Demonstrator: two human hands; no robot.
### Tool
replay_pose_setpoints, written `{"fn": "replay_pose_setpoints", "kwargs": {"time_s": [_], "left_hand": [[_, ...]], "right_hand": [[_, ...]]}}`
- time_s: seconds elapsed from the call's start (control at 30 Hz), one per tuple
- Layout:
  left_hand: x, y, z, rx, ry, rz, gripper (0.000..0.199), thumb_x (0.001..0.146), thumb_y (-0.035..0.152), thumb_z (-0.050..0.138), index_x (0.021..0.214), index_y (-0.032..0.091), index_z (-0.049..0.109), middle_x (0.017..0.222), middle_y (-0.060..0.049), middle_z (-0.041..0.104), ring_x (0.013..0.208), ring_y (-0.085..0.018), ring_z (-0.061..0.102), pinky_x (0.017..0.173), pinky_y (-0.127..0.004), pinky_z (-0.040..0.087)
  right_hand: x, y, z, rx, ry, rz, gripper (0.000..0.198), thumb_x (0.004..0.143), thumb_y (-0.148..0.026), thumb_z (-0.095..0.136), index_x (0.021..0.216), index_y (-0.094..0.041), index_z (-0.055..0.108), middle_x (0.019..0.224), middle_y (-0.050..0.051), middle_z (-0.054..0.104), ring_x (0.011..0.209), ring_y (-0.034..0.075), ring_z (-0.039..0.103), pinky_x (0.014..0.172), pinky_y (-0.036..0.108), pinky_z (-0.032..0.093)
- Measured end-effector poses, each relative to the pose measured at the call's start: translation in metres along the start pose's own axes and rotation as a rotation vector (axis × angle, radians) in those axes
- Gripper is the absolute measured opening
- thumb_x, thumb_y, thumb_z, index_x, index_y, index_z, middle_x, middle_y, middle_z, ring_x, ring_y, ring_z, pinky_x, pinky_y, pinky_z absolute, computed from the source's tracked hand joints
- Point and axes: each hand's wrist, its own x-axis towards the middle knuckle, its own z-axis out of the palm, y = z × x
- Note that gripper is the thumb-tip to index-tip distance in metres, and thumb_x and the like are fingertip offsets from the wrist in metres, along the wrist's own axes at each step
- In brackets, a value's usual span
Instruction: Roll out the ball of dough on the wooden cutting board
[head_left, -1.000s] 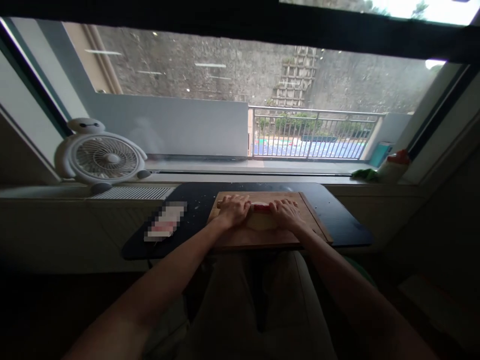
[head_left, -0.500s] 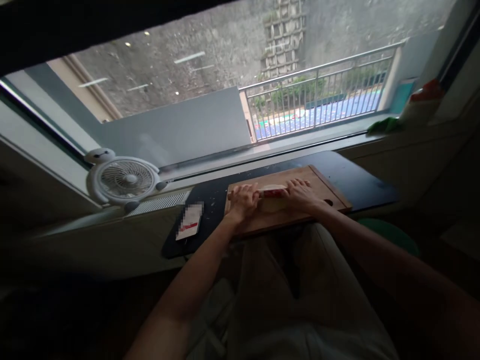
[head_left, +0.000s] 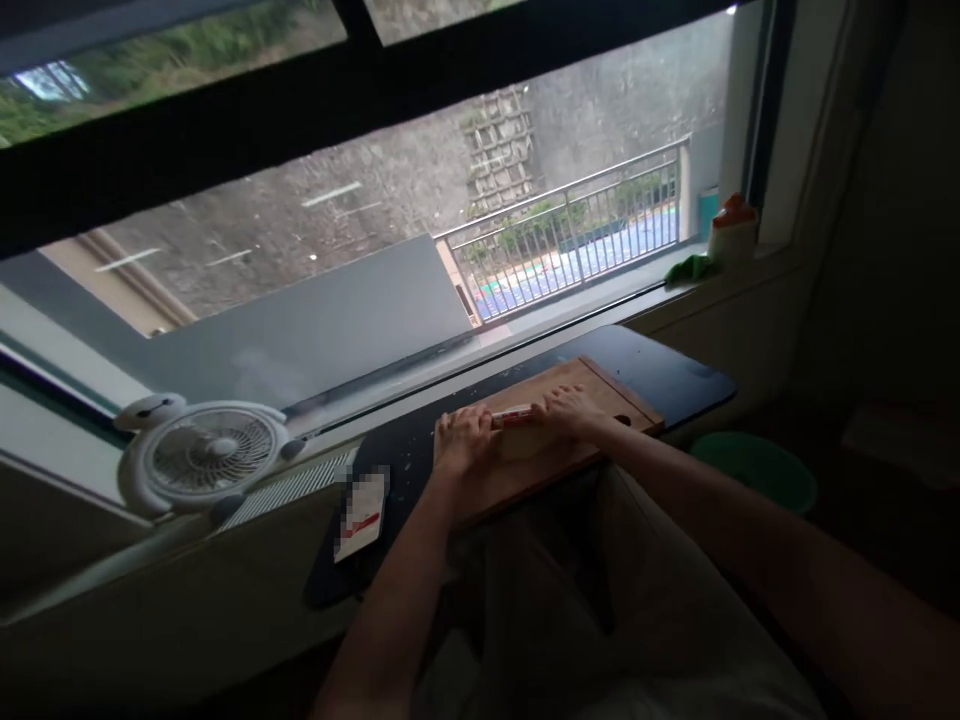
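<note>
My left hand (head_left: 463,440) lies over the left part of a rolling pin (head_left: 513,415), its fingers bent across the top. On the right part, my right hand (head_left: 568,408) presses down with its fingers reaching over to the far side. Only a short stretch of the pin, with red and white print, shows between the hands. A pale flat sheet that looks like dough (head_left: 521,445) lies beneath it on a wooden cutting board (head_left: 551,462). Both palms and the pin's ends are hidden.
The board rests on a dark table (head_left: 660,375) below a window. A phone (head_left: 361,520) lies at its left end. On the sill stand a white fan (head_left: 214,450) and a bottle with an orange top (head_left: 733,235), near a green cloth (head_left: 690,268). A green basin (head_left: 757,470) sits low at right.
The camera view has tilted up, so the table and board sit lower and further left. Both hands stay on the rolling pin; less of its printed stretch shows between them.
</note>
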Motion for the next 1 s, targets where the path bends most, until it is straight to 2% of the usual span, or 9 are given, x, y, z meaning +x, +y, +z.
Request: {"fn": "replay_pose_setpoints", "kwargs": {"time_s": [0.1, 0.27, 0.4, 0.5, 0.67, 0.73, 0.83, 0.93, 1.0], "left_hand": [[-0.003, 0.0, 0.0, -0.005, 0.011, -0.041, 0.038, 0.094, 0.035, 0.028, 0.114, 0.023, 0.056, 0.119, -0.006, 0.061, 0.112, -0.024, 0.05, 0.103, -0.048, 0.024], [-0.026, -0.014, 0.003, 0.005, 0.115, 0.066, 0.04, 0.094, 0.035, 0.028, 0.126, 0.023, 0.048, 0.126, -0.006, 0.055, 0.12, -0.02, 0.044, 0.109, -0.044, 0.018], [-0.006, -0.022, 0.002, 0.016, 0.013, -0.054, 0.037, 0.094, 0.035, 0.027, 0.115, 0.023, 0.056, 0.121, -0.007, 0.058, 0.115, -0.023, 0.048, 0.102, -0.047, 0.028], [0.002, -0.015, 0.002, 0.002, 0.007, -0.085, 0.036, 0.094, 0.037, 0.028, 0.109, 0.024, 0.058, 0.117, -0.007, 0.061, 0.114, -0.025, 0.048, 0.102, -0.053, 0.027], [-0.046, 0.0, 0.002, -0.019, 0.159, 0.087, 0.04, 0.094, 0.034, 0.027, 0.126, 0.021, 0.048, 0.129, -0.006, 0.053, 0.124, -0.021, 0.041, 0.112, -0.045, 0.014], [-0.056, 0.0, 0.002, -0.019, 0.171, 0.13, 0.044, 0.094, 0.033, 0.028, 0.133, 0.019, 0.041, 0.136, -0.006, 0.048, 0.128, -0.02, 0.037, 0.113, -0.041, 0.011], [-0.035, -0.001, 0.002, -0.011, 0.09, 0.053, 0.045, 0.094, 0.034, 0.026, 0.134, 0.019, 0.041, 0.136, -0.007, 0.048, 0.129, -0.02, 0.036, 0.111, -0.04, 0.015], [0.001, 0.006, -0.001, 0.003, -0.008, -0.073, 0.041, 0.094, 0.035, 0.026, 0.119, 0.021, 0.055, 0.124, -0.007, 0.058, 0.117, -0.023, 0.048, 0.104, -0.041, 0.028], [0.011, 0.012, -0.003, 0.0, -0.012, -0.089, 0.038, 0.093, 0.034, 0.028, 0.109, 0.022, 0.06, 0.115, -0.006, 0.063, 0.109, -0.023, 0.054, 0.099, -0.042, 0.033]], "right_hand": [[-0.002, -0.002, 0.003, -0.021, 0.01, -0.002, 0.046, 0.094, -0.042, 0.024, 0.108, -0.015, 0.059, 0.113, 0.015, 0.06, 0.111, 0.027, 0.049, 0.094, 0.044, 0.03], [-0.021, -0.001, 0.02, 0.007, 0.15, -0.073, 0.05, 0.093, -0.043, 0.029, 0.132, -0.014, 0.04, 0.137, 0.012, 0.043, 0.128, 0.025, 0.032, 0.103, 0.04, 0.022], [0.01, 0.003, 0.013, -0.012, 0.041, 0.002, 0.047, 0.093, -0.044, 0.025, 0.109, -0.017, 0.059, 0.114, 0.014, 0.06, 0.114, 0.027, 0.047, 0.096, 0.045, 0.029], [0.022, 0.004, 0.006, -0.031, 0.011, 0.004, 0.045, 0.093, -0.043, 0.025, 0.102, -0.019, 0.062, 0.106, 0.014, 0.063, 0.106, 0.027, 0.051, 0.092, 0.046, 0.032], [-0.026, 0.005, 0.021, -0.059, 0.143, -0.105, 0.05, 0.094, -0.044, 0.026, 0.132, -0.016, 0.041, 0.135, 0.012, 0.045, 0.127, 0.023, 0.033, 0.104, 0.04, 0.021], [-0.036, 0.007, 0.024, -0.047, 0.173, -0.159, 0.053, 0.093, -0.045, 0.03, 0.136, -0.015, 0.035, 0.14, 0.012, 0.039, 0.132, 0.022, 0.026, 0.106, 0.038, 0.017], [-0.015, 0.007, 0.015, -0.026, 0.067, -0.061, 0.049, 0.094, -0.045, 0.026, 0.126, -0.016, 0.047, 0.131, 0.014, 0.048, 0.125, 0.025, 0.035, 0.104, 0.042, 0.021], [0.017, 0.002, 0.0, -0.032, 0.002, 0.015, 0.045, 0.094, -0.042, 0.024, 0.11, -0.018, 0.058, 0.116, 0.015, 0.059, 0.114, 0.028, 0.046, 0.096, 0.049, 0.028], [0.023, -0.001, -0.004, -0.043, 0.014, 0.018, 0.043, 0.094, -0.042, 0.026, 0.107, -0.019, 0.06, 0.113, 0.014, 0.06, 0.111, 0.028, 0.048, 0.093, 0.049, 0.031]]}}
